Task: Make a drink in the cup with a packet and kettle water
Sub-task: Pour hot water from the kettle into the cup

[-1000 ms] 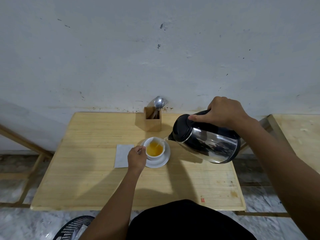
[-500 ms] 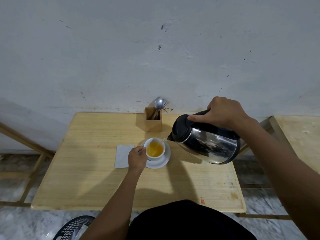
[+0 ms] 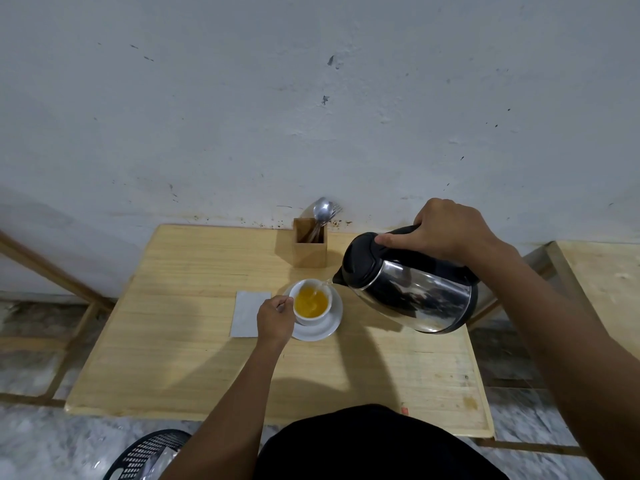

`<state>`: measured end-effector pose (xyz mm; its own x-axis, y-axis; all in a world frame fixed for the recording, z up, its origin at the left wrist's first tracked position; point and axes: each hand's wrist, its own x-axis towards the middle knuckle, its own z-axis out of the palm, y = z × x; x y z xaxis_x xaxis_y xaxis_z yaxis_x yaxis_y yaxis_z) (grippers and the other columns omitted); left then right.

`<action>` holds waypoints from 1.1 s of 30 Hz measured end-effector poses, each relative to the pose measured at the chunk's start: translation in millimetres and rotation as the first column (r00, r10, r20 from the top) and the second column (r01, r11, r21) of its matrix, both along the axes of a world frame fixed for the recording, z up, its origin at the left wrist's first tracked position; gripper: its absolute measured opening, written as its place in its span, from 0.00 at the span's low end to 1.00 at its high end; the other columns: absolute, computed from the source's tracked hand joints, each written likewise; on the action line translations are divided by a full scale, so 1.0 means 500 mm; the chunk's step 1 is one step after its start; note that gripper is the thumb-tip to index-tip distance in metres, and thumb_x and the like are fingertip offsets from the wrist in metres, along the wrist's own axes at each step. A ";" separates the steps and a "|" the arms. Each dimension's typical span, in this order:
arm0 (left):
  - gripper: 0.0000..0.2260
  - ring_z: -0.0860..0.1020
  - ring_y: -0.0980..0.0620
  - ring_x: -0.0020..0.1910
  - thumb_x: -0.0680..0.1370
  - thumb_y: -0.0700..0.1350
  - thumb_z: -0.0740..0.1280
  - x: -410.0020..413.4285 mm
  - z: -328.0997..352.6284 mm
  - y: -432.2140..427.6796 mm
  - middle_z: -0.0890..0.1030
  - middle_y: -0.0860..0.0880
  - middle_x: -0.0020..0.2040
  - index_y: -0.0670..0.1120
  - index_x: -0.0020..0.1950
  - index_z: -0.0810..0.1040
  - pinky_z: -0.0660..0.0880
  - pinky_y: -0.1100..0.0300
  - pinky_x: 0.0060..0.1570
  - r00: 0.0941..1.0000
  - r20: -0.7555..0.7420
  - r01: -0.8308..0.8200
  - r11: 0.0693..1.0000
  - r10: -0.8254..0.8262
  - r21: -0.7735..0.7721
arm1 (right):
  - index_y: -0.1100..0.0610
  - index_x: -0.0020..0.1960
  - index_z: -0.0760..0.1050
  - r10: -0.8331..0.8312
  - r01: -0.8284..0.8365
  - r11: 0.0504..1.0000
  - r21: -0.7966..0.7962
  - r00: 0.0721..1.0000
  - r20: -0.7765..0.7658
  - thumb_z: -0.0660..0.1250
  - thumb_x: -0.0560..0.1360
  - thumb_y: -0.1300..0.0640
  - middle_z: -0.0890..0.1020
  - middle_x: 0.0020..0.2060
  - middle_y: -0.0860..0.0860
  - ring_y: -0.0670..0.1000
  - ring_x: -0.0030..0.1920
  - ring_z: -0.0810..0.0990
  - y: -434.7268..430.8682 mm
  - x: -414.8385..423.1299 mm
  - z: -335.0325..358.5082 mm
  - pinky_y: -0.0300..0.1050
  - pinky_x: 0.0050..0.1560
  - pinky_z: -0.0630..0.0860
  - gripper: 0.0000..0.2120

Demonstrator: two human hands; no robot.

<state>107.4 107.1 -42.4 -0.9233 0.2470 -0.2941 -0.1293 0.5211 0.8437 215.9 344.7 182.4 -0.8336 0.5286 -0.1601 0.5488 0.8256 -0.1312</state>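
Pouring from the kettle (image 3: 408, 285), I am gripping its black handle with my right hand (image 3: 446, 230), fingers wrapped round it and thumb lying along the lid. Its rounded steel body is tilting spout-down toward the cup (image 3: 311, 303), and a thin stream is falling into the orange liquid there. My left hand (image 3: 275, 318) is pinching the cup's handle with narrow, curled fingers. The white cup is sitting on a white saucer (image 3: 329, 327) near the middle of the pale wooden table (image 3: 173, 341). Just left of my left hand a flat grey square napkin (image 3: 247, 311) is lying, partly hidden by my knuckles. At the table's far edge, against the scuffed white wall, a square wooden holder (image 3: 310, 247) is standing with metal spoons (image 3: 322, 209) in it. A black perforated basket (image 3: 145, 455) is sitting on the marble floor below the near left corner. I am seeing no readable writing.
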 end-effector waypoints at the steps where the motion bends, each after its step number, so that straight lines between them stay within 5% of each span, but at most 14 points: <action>1: 0.11 0.77 0.48 0.48 0.80 0.43 0.63 0.001 0.001 0.001 0.82 0.40 0.52 0.38 0.52 0.81 0.69 0.59 0.47 1.000 -0.002 -0.004 1.000 0.004 -0.001 | 0.56 0.25 0.60 0.002 -0.002 1.000 -0.002 1.000 -0.004 0.62 0.60 0.21 0.66 0.21 0.48 0.50 0.25 0.68 0.002 0.000 -0.001 0.42 0.29 0.63 0.37; 13: 0.09 0.80 0.42 0.46 0.79 0.45 0.62 0.008 0.001 0.009 0.82 0.40 0.48 0.43 0.47 0.81 0.73 0.55 0.46 0.998 0.038 -0.052 0.999 0.052 0.000 | 0.55 0.24 0.53 -0.139 0.055 0.945 -0.323 0.960 -0.242 0.70 0.59 0.26 0.55 0.20 0.47 0.51 0.26 0.58 0.085 0.038 -0.052 0.46 0.32 0.56 0.37; 19: 0.09 0.75 0.46 0.42 0.79 0.42 0.61 0.025 0.014 0.027 0.77 0.45 0.39 0.43 0.40 0.77 0.68 0.58 0.45 0.992 -0.013 -0.128 0.991 0.128 -0.024 | 0.75 0.31 0.69 -0.273 0.072 0.894 -0.442 0.871 -0.409 0.68 0.55 0.21 0.65 0.24 0.58 0.53 0.27 0.66 0.152 0.070 -0.100 0.47 0.34 0.64 0.51; 29: 0.12 0.76 0.43 0.39 0.78 0.40 0.60 0.054 0.019 0.070 0.77 0.43 0.35 0.40 0.35 0.75 0.66 0.57 0.42 0.944 -0.100 -0.322 0.943 0.314 -0.079 | 0.74 0.27 0.65 -0.373 -0.004 0.852 -0.524 0.699 -0.611 0.72 0.67 0.36 0.66 0.22 0.60 0.54 0.25 0.66 0.237 0.082 -0.149 0.45 0.33 0.63 0.40; 33: 0.13 0.79 0.40 0.48 0.79 0.41 0.59 0.057 0.026 0.083 0.83 0.39 0.45 0.35 0.46 0.82 0.68 0.57 0.47 0.928 -0.133 -0.366 0.921 0.349 -0.136 | 0.75 0.28 0.67 -0.383 -0.021 0.840 -0.542 0.683 -0.621 0.72 0.69 0.38 0.68 0.22 0.65 0.54 0.25 0.66 0.263 0.074 -0.169 0.44 0.31 0.64 0.38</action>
